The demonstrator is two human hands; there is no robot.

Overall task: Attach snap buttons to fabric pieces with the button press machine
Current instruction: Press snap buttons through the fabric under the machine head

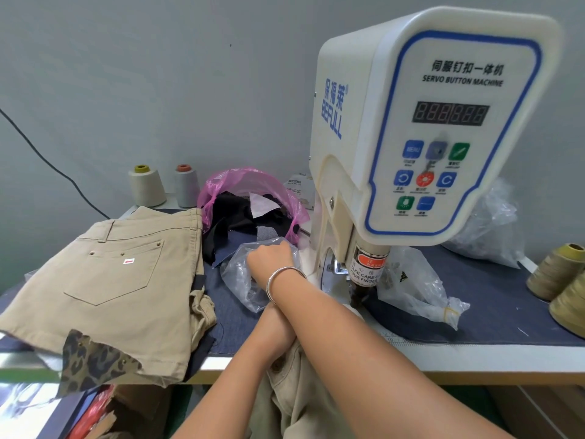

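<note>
Right hand (269, 258) reaches into the crinkly clear plastic bag (240, 280) left of the white button press machine (411, 137), fingers hidden, grip unclear. Left hand (278, 331), tucked under that forearm, clutches soft, floppy khaki fabric (294, 403) at the near edge; best pinched near its hem.

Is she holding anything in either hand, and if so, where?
The right hand reaches into a clear plastic bag; any grip is hidden. The left hand is hidden under the right forearm, against khaki fabric.
</note>
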